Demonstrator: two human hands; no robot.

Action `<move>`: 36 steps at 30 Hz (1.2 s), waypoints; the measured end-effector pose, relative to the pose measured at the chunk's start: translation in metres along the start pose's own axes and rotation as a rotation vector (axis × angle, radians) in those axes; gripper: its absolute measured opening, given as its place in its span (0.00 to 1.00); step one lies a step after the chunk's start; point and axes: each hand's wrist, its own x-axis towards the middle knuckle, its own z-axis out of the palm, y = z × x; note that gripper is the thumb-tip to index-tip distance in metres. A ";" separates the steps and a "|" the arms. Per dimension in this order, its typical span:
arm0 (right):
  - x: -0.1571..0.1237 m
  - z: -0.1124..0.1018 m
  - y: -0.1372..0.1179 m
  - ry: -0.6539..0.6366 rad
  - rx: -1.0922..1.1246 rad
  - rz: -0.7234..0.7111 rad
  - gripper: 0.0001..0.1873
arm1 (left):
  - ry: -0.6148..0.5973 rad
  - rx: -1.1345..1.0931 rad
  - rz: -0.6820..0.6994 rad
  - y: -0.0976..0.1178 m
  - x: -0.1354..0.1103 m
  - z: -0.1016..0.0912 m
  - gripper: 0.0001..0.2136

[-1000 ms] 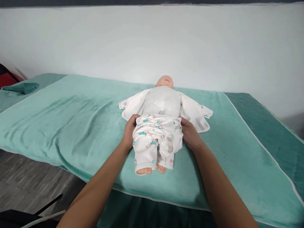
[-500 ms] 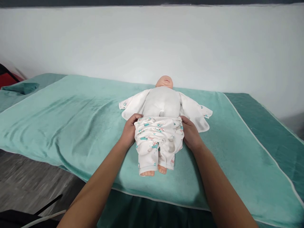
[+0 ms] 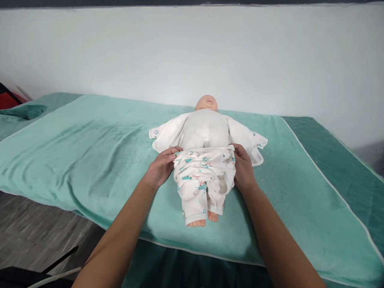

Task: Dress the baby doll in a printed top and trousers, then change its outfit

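A baby doll (image 3: pixel 206 128) lies on its back on the green cover, its head toward the wall. White baby pants (image 3: pixel 204 168) with a small coloured print reach from its hips down to its feet. My left hand (image 3: pixel 162 165) pinches the waistband at the left side. At the right side, my right hand (image 3: pixel 243 166) grips the same waistband, its fingertips partly hidden by the cloth. A white baby shirt (image 3: pixel 246 138) lies open on both sides of the doll's bare torso, sleeves spread out. Both doll feet (image 3: pixel 197 223) stick out of the pant legs.
The bed's light green cover (image 3: pixel 99 160) has creases on the left. A white wall (image 3: pixel 192 52) rises behind it. Darker green cloth (image 3: pixel 339 160) shows at the right. A black rod and a pale cable (image 3: pixel 57 277) are at the lower left, above a grey floor (image 3: pixel 33 228).
The waistband and the doll's legs have shifted slightly to the right, with my right hand moving along. My left hand has turned, its fingers now lying more along the waistband edge.
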 end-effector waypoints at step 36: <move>0.018 0.001 0.007 0.006 -0.336 -0.366 0.08 | 0.221 0.736 0.484 -0.018 0.067 0.006 0.13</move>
